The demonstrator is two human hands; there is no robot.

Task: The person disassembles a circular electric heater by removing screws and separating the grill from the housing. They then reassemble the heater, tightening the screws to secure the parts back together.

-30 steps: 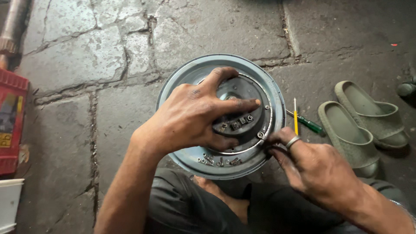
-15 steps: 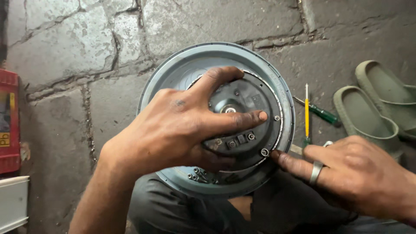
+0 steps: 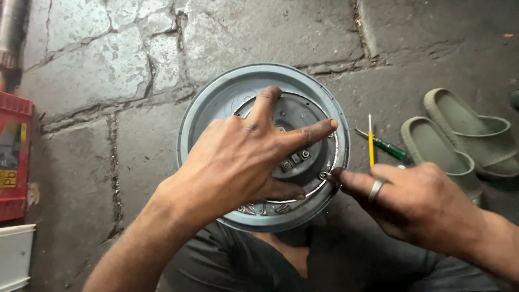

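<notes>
A round grey wheel hub (image 3: 216,103) lies flat on the cracked stone floor (image 3: 97,70), just in front of the seated person's knees, with a darker round cover plate (image 3: 303,116) set inside its rim. The left hand (image 3: 238,162) is spread flat over that plate, fingers splayed and pressing down on it, the forefinger stretched towards the plate's right edge and the thumb lying along its lower edge; its grip is apart, clamped round nothing. The right hand (image 3: 416,200), with a ring on one finger, comes in from the lower right, and its fingertips are pinched together at a small bolt (image 3: 323,176) on the plate's lower right edge; whether they truly clasp the bolt or only touch it I cannot tell. Just right of the hub lie a yellow-shafted screwdriver (image 3: 371,141) and a green-handled screwdriver (image 3: 386,145), crossing each other. Further right sits a pair of green sandals (image 3: 459,135), side by side. A red case (image 3: 13,157) stands at the left edge, well apart from the hub
</notes>
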